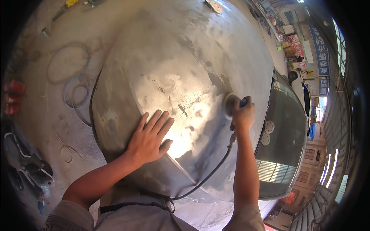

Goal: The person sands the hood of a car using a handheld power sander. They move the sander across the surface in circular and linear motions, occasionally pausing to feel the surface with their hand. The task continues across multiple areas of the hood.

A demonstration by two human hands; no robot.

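Note:
A car hood point(169, 73) spreads out in front of me, dull and dusty, with sanded bare patches and dark spots. My left hand point(152, 134) lies flat on it, left of a brightly lit patch, fingers spread and holding nothing. At the right, my right hand point(243, 113) is wrapped round the top of an air sander point(230, 104), whose round pad rests against the hood near the windshield. From the sander a dark air hose point(216, 168) curves down and left past my waist. Much of the tool is hidden by my hand.
Two pale perforated sanding discs point(269, 127) lie on the windshield point(283, 134). A tan disc-like piece point(214, 6) sits at the hood's far end. On the floor at left are a coiled hose point(73, 96), red containers point(14, 92) and dark clutter point(31, 165).

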